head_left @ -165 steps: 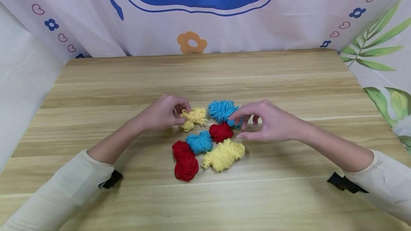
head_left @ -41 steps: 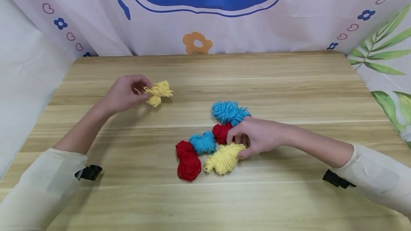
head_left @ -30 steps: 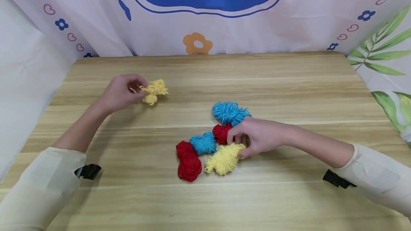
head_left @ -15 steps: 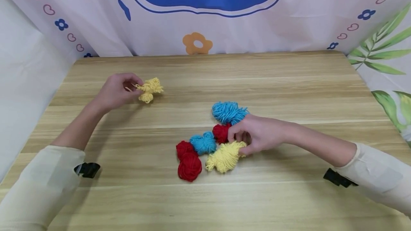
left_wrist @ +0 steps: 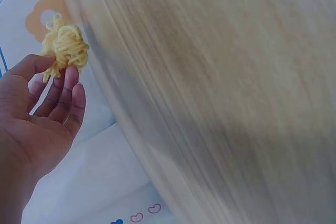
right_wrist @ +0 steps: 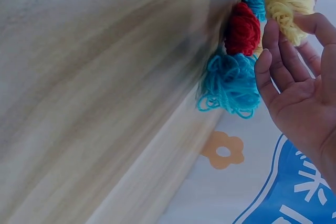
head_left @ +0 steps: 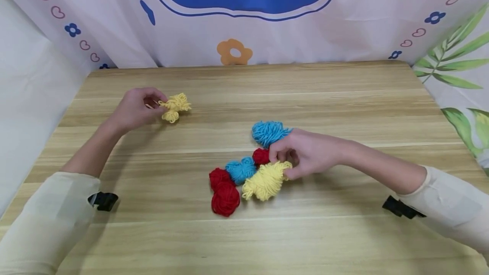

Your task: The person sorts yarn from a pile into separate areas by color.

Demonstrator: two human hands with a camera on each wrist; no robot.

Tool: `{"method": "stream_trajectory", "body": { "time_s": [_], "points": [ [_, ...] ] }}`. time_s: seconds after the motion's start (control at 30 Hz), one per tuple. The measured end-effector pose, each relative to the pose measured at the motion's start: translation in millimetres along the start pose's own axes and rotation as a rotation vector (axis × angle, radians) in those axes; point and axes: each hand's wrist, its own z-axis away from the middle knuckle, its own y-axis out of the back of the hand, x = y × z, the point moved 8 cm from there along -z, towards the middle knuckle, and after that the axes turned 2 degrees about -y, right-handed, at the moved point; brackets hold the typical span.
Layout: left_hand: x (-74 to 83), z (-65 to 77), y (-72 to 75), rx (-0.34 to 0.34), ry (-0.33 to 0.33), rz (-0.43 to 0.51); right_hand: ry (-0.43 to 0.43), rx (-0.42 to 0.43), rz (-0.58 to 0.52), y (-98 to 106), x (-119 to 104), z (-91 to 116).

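Yellow yarn [head_left: 174,106] farther left now

Bright, even, diffuse lighting from above; soft shadows under forearms on table [head_left: 244,241]. No glare. Head view sharp, slight wide-angle bowing at edges. Wrist views: table [left_wrist: 236,77] motion-blurred, streaked; hands fairly sharp.

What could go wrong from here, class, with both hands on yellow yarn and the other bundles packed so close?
1. The right hand pinches only an end of the large yellow bundle; lifted by that grip, it may unravel.
2. That bundle touches the small blue bundle and small red bundle, so strands may snag and drag them.
3. The left hand pinches the small yellow bundle by loose strands; it might slip free.
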Motion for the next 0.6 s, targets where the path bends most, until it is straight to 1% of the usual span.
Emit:
{"method": "stream_trajectory", "body": {
  "time_s": [0.17, 0.6],
  "points": [
    [-2.3, -0.9, 1.3, 0.005, 0.004, -0.010, -0.006, 0.031, 0.005, 8.3, -1.8, -0.1],
    [-7.9, -2.8, 2.2, 0.001, 0.002, -0.021, 0.061, 0.124, -0.023, 23.1, -3.4, -7.2]
  ]
}}
